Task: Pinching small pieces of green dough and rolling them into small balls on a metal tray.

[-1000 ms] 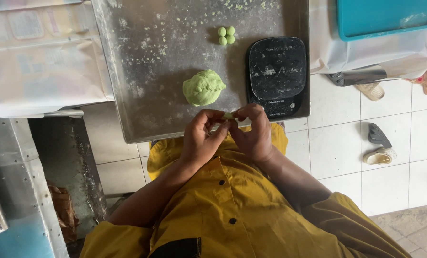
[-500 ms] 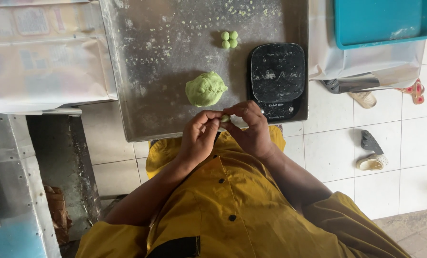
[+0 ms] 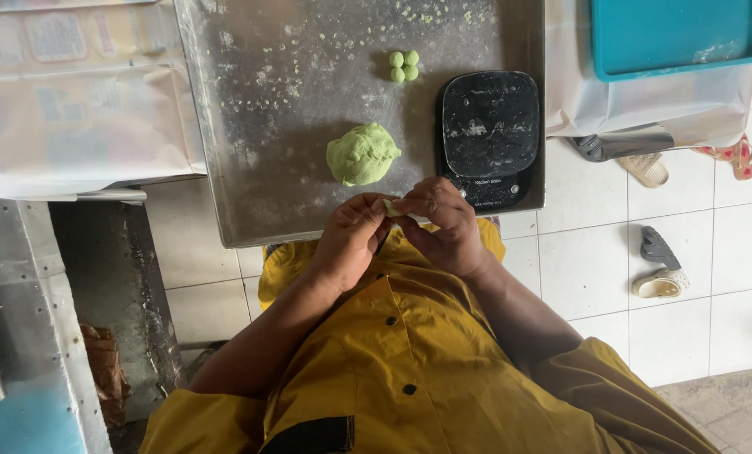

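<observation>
1. Grip: left hand [image 3: 351,240] and right hand [image 3: 445,223] both pinch one small green dough piece [image 3: 390,207] between fingertips, held in the air just off the near edge of the metal tabletop [image 3: 250,101]. Both closed on it.
2. Risk: the piece is over the edge, not over the tabletop. A slip likely drops it onto the yellow shirt [image 3: 393,361] or the tiled floor [image 3: 595,252].
3. Risk: pinching too hard probably flattens or tears it.
4. Dough lump [image 3: 362,154] at 12 o'clock from the hands; black scale [image 3: 489,126] at 1 o'clock, close by. A reaching wrist could nudge it.
5. Three finished balls [image 3: 404,65] further out at 12 o'clock, touching; they may stick together.
</observation>
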